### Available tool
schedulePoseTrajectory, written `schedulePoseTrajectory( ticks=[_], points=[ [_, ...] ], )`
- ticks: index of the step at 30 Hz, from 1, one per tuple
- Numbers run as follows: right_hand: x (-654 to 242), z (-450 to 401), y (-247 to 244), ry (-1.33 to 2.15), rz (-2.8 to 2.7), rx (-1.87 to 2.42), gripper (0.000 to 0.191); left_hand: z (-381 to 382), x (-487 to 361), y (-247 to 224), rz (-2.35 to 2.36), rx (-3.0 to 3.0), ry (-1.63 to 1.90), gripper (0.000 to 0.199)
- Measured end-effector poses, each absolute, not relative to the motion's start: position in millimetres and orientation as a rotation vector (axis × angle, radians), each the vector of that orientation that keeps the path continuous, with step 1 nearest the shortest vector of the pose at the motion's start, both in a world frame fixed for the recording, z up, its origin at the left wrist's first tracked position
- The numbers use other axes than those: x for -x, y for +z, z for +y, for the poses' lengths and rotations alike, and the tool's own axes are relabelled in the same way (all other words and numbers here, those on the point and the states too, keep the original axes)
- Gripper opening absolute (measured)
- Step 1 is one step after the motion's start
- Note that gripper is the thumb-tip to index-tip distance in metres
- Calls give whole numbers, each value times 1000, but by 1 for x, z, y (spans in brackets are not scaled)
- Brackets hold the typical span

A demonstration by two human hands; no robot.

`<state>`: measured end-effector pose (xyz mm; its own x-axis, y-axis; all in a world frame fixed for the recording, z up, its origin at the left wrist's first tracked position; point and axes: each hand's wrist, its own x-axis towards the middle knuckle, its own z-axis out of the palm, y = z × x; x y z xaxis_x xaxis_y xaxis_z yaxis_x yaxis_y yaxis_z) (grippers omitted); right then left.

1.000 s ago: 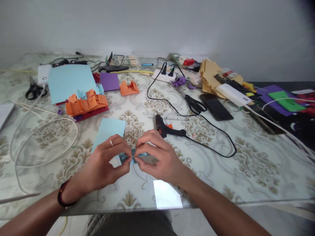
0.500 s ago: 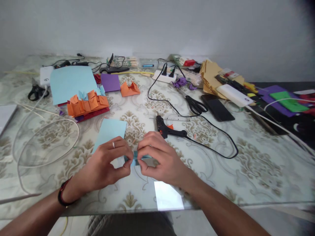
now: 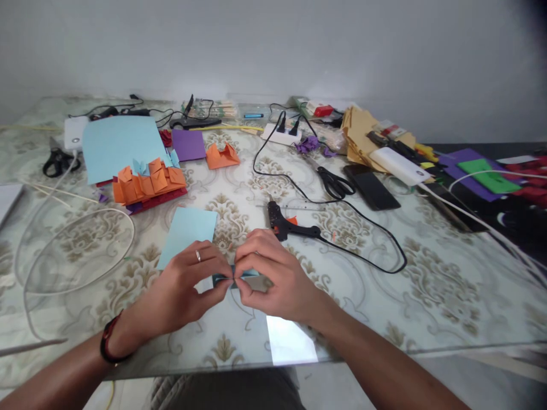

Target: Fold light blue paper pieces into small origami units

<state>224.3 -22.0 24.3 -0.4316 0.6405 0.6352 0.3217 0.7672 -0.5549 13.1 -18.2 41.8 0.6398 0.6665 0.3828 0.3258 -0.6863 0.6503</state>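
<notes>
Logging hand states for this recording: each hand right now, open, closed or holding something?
Left hand: closed, pinching the small blue paper.
Right hand: closed, pinching the same paper.

The floral-patterned table [image 3: 371, 307] carries a hot-glue gun [image 3: 282, 225], a power strip [image 3: 276, 135] at its twelve o'clock, a smartphone [image 3: 372, 188] at two.

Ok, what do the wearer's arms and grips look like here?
No sleeves or gloves show. The left grip has a silver ring and, at the wrist, a dark bracelet with some red. The right grip and forearm show nothing worn.
</notes>
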Motion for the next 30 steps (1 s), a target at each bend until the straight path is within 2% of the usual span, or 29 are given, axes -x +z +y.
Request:
schedulePoseTrajectory(
  ticks=[10,30],
  points=[
    [-233,-19,34,458,-2062,742,17,-15,-5,53,778,-2293,866,17],
    [-224,-21,23,558,-2061,690,13,-20,-10,44,772,-2243,792,18]
  ],
)
